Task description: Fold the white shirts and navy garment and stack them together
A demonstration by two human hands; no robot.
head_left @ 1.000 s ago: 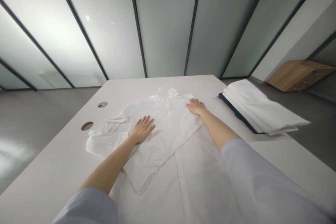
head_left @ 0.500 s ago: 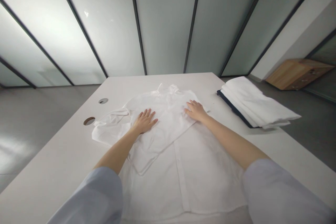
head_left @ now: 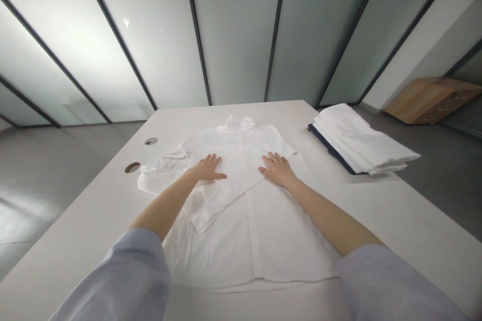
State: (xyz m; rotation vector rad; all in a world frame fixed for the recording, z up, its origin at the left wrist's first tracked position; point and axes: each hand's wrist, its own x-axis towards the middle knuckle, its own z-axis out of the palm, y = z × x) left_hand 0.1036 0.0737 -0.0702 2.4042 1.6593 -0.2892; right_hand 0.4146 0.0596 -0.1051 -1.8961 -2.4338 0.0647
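Observation:
A white button-front shirt [head_left: 280, 233] lies face up on the table, its collar at the far end and its hem toward me. One sleeve is folded across the chest; the other lies bunched out to the left. Fingers spread, my left hand [head_left: 208, 167] rests flat on the left side of the chest, over the folded fabric. My right hand [head_left: 277, 168] also lies flat with fingers apart, on the right side of the chest near the shoulder end of the folded sleeve. Neither hand grips the cloth.
On the right of the white table [head_left: 90, 230] sits a stack of folded white cloth [head_left: 361, 140] over a dark folded item [head_left: 333, 153]. Two round cable holes are at the left edge. Beyond stand frosted glass panels [head_left: 237, 35] and a wooden cabinet [head_left: 433, 100].
My right hand has slid slightly toward me over the shirt. My left hand has shifted only a little. The view has moved slightly, bringing the shirt's hem fully into sight.

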